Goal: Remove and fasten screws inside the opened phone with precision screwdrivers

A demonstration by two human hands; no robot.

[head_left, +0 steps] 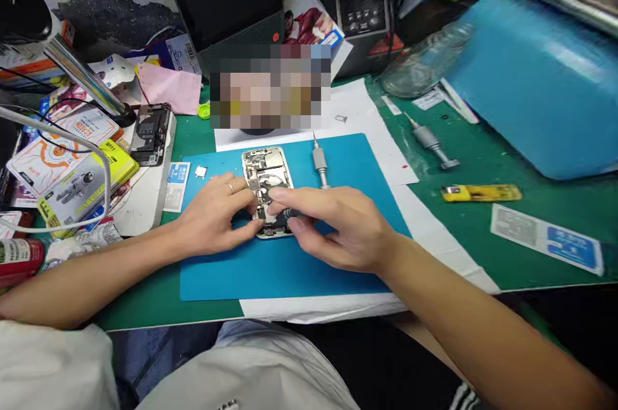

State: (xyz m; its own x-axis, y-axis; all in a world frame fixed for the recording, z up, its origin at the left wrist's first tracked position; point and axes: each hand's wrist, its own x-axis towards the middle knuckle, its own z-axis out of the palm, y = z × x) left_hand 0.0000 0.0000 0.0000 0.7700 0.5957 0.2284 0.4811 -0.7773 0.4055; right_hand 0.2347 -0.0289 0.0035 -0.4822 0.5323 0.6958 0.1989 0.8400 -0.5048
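Observation:
An opened phone (270,179) with bare inner parts lies on a blue mat (232,278). My left hand (217,214) rests at its left edge, fingers bent, with thumb and fingertips touching the frame; a ring is on one finger. My right hand (338,226) pinches a dark, slim tool (290,213) over the lower part of the phone. The tool's tip and the spot under it are hard to make out. Just above my right hand, a grey screwdriver (319,160) lies on the mat. A small white piece (201,172) sits near the mat's upper left corner.
Another opened phone (149,133) lies on a white box (157,194) at the left, beside a lamp stand (87,78) and a white cable (107,178). Rightward are a second screwdriver (429,139), a yellow cutter (483,193), a packet (545,239) and a large blue sheet (541,88).

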